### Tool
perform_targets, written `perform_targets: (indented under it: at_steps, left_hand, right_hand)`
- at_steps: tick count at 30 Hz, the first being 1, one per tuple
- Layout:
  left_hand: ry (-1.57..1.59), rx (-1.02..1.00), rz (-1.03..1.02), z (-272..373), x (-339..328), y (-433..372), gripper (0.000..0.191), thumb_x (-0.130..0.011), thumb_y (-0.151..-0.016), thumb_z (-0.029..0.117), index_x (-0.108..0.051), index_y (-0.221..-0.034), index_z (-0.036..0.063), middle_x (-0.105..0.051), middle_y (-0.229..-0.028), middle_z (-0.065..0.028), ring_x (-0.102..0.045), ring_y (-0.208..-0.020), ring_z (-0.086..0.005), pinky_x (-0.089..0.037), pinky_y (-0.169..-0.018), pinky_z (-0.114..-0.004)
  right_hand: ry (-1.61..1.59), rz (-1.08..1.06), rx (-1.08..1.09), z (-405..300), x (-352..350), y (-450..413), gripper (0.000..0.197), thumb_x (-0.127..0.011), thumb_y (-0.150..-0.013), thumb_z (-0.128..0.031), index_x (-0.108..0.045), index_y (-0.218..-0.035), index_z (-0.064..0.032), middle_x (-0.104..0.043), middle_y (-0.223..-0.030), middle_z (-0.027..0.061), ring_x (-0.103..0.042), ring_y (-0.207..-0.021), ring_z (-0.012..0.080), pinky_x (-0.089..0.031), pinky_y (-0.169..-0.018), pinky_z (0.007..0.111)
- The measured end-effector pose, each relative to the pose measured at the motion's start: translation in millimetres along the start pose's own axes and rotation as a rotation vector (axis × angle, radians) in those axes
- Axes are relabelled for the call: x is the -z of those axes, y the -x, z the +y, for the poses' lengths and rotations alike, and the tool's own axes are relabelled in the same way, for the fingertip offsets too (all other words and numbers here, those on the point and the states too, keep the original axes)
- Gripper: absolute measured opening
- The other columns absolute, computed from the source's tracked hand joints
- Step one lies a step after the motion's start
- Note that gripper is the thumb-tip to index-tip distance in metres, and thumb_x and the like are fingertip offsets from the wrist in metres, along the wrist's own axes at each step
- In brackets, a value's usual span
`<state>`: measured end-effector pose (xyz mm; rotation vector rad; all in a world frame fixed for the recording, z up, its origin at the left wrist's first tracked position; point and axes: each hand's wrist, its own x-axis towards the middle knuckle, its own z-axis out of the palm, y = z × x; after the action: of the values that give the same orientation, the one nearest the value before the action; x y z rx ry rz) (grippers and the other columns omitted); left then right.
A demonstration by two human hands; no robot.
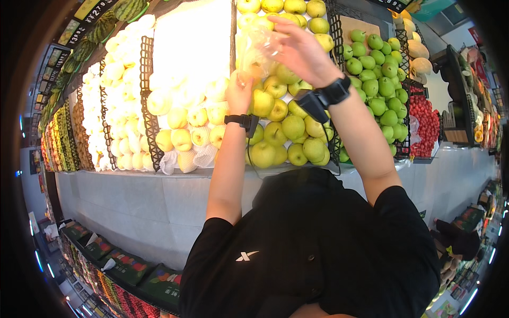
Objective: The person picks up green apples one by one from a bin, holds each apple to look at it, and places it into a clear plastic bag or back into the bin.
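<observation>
My left hand is raised over the fruit display, its fingers closed on the lower edge of a clear plastic bag. My right hand is at the bag's right side, palm towards it, fingers spread; whether its fingertips touch the film I cannot tell. Both wrists wear black straps with small devices. Beneath the hands lie yellow-green pears or apples. Left of them, paler yellow fruit sits partly in white foam nets, washed out by glare. The bag seems to hold no fruit.
Black lattice dividers separate the fruit. Green pears and small red fruit lie to the right, watermelons at the upper left. Dark printed cartons stand behind me across the grey floor. A person in dark clothing is at the lower right.
</observation>
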<state>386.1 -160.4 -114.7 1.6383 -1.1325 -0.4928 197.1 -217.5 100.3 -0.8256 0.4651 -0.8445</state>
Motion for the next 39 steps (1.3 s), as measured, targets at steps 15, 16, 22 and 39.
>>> perform_targets:
  at_steps: [15,16,22,39]
  left_hand:
    - [-0.006,-0.038,-0.045,11,24,31,0.092,-0.089,-0.083,0.014,-0.037,-0.155,-0.0099,-0.061,-0.144,-0.0259,-0.064,-0.127,-0.033,-0.05,-0.109,-0.04]
    - [0.017,-0.036,-0.013,8,25,41,0.093,-0.089,-0.083,0.015,-0.036,-0.156,-0.0091,-0.058,-0.146,-0.0264,-0.063,-0.127,-0.0351,-0.05,-0.109,-0.041]
    - [0.079,0.16,-0.003,42,35,136,0.063,-0.08,-0.094,0.014,-0.05,-0.147,-0.0008,-0.058,-0.139,-0.02,-0.066,-0.117,-0.0307,-0.055,-0.096,-0.042]
    - [0.137,-0.034,-0.349,161,3,219,0.077,-0.085,-0.085,0.007,-0.048,-0.152,0.0083,-0.055,-0.146,-0.0107,-0.06,-0.132,-0.027,-0.053,-0.101,-0.041]
  right_hand:
    - [1.443,0.337,-0.052,140,169,224,0.089,-0.081,-0.085,-0.015,-0.038,-0.162,-0.0159,-0.05,-0.147,0.0265,-0.053,-0.136,0.0479,-0.048,-0.114,0.049]
    - [1.405,0.345,-0.043,146,173,224,0.094,-0.082,-0.082,-0.012,-0.035,-0.164,-0.0163,-0.048,-0.149,0.0269,-0.052,-0.137,0.0488,-0.047,-0.115,0.049]
    - [1.262,0.431,0.167,163,187,199,0.114,-0.087,-0.074,-0.002,-0.022,-0.167,-0.0145,-0.057,-0.145,0.0284,-0.058,-0.133,0.0476,-0.049,-0.113,0.048]
    - [-0.484,0.044,-0.423,53,164,227,0.064,-0.044,-0.112,-0.05,-0.036,-0.161,-0.0093,-0.065,-0.137,0.0254,-0.077,-0.094,0.0288,-0.065,-0.082,0.035]
